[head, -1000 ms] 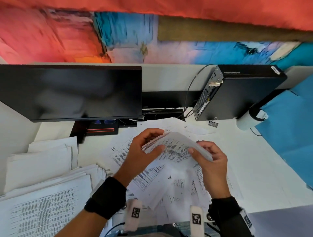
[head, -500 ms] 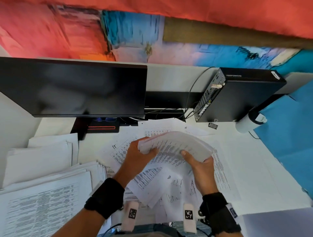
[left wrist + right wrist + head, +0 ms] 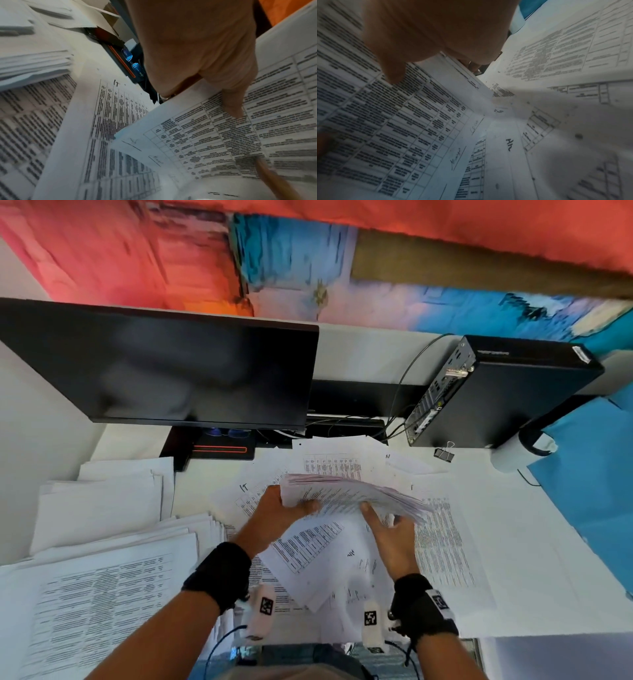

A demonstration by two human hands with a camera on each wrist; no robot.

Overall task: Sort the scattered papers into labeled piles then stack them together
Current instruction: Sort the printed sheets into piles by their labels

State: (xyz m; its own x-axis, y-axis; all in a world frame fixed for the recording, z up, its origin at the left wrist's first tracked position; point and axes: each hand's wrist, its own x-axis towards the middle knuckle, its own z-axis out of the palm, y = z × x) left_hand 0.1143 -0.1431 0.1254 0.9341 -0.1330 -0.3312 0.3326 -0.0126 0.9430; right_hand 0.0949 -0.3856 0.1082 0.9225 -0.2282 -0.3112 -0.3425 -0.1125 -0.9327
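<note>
Holding a bowed sheaf of papers (image 3: 346, 494) above the middle of the surface (image 3: 534, 542), the left hand (image 3: 274, 513) clamps its left end, thumb on top and fingers (image 3: 233, 106) curled beneath. The right hand (image 3: 394, 534) grips the right end the same way (its thumb lies on the printed side). Loose sheets (image 3: 318, 553) lie spread below, and stacked piles (image 3: 102, 508) sit along the left edge before a dark monitor (image 3: 164, 364).
</note>
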